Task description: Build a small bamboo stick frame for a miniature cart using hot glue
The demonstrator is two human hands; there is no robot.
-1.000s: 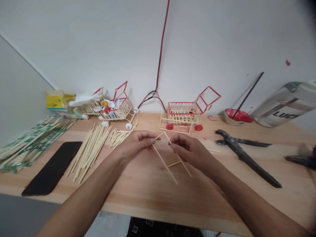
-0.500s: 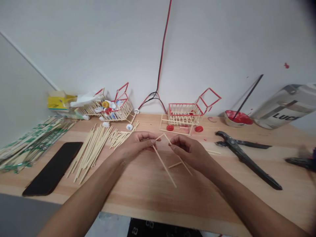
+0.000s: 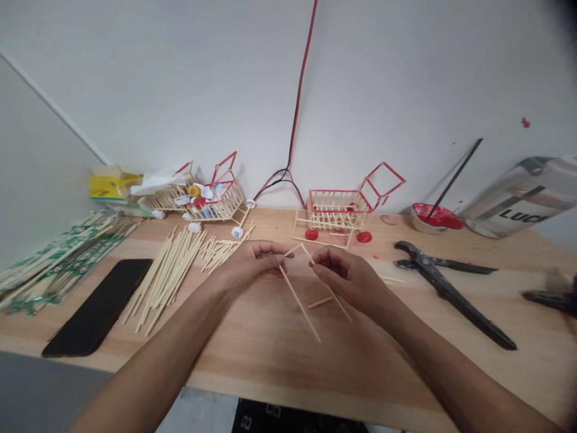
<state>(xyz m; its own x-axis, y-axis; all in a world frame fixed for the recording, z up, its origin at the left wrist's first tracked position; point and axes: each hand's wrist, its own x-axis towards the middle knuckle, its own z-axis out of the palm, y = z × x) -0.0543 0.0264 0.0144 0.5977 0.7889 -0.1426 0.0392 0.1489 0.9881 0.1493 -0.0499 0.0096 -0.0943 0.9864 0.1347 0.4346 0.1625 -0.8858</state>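
Observation:
Both my hands are over the middle of a wooden table [image 3: 279,361]. My left hand [image 3: 250,264] pinches the upper end of one long stick of a small frame of thin wooden sticks [image 3: 302,304]. My right hand [image 3: 345,273] pinches the other long stick near the top. The two sticks slant down toward me, joined by a short crosspiece at the top and another lower down.
Loose wooden sticks [image 3: 169,273] lie left of my hands, beside a black phone [image 3: 97,307] and wrapped chopsticks [image 3: 54,258]. Two stick carts with red trim [image 3: 342,207] [image 3: 211,195] stand by the wall. Black pliers [image 3: 451,288], a red paint dish [image 3: 435,216] and a metal can [image 3: 523,192] are right.
Hardly anything moved: both hands keep their pinch on the stick frame in the same spot. The view has shifted slightly.

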